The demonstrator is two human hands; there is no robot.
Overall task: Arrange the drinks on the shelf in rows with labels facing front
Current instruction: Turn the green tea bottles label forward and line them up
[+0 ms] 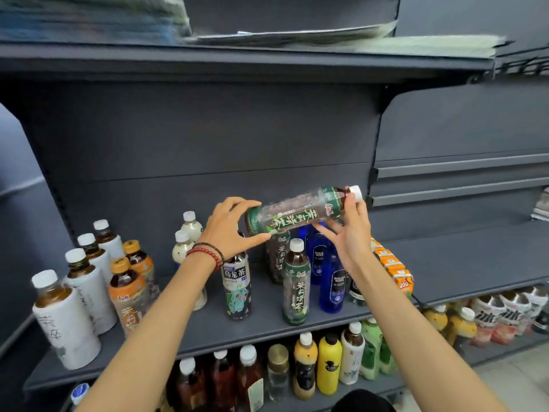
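Observation:
I hold a green-labelled tea bottle (300,214) almost horizontal above the grey shelf (208,325), its white cap pointing right. My left hand (230,228) grips its base end, and my right hand (350,230) holds its neck end with thumb and fingers. Two matching green tea bottles (295,282) stand upright below in a row front to back. Left of them stands a dark oolong bottle (237,288). Blue soda bottles (332,285) stand to their right.
White-labelled tea bottles (66,321) and orange-capped bottles (127,295) line the shelf's left side. Two pale milky bottles (187,236) stand at the back. Orange juice cartons (396,270) sit at the right. The lower shelf (326,367) holds several mixed bottles.

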